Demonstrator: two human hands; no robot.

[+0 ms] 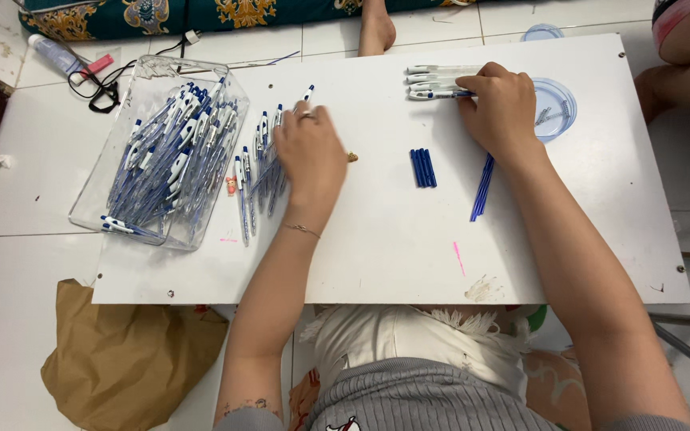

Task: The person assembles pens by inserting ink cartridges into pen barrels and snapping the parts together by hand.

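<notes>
White pens [433, 81] lying crosswise, right hand [498, 108] grasping one, left hand [309, 152] flat on pens.

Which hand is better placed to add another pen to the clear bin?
Probably left: the left hand rests on the loose pens beside the clear bin; the right hand is far across the table.

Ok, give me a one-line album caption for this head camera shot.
Left hand on loose pens beside a full clear tray, right hand on a row of pen barrels.
</notes>
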